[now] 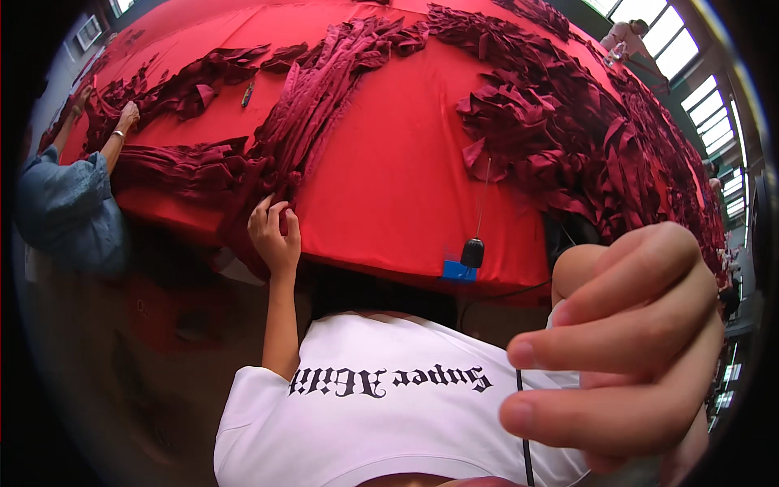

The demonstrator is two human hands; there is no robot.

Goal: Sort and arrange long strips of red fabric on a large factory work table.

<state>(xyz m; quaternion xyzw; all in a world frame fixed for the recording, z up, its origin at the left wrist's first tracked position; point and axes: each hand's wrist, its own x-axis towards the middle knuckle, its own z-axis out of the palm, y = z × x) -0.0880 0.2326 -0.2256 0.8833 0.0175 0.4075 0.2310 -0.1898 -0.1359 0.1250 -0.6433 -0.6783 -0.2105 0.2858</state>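
Note:
My left hand (276, 235) is at the near edge of the red-covered table (389, 178), its fingers bent against a bunch of dark red fabric strips (312, 114). Part of that bunch hangs over the edge beside the hand, and the fingertips are partly hidden in it. My right hand (625, 349) is raised very close to the camera, away from the table. Its fingers are loosely curved with gaps between them, and nothing shows in them. A black knob-like handle with a thin rod (472, 252) is at the table's front edge, beside a blue patch (460, 270).
A larger heap of dark red fabric (544, 114) covers the table's right side. At the left, a person in a blue sleeve (69, 207) handles more strips. A small slim tool (247, 94) lies among the strips. Another person (625, 36) is at the far right.

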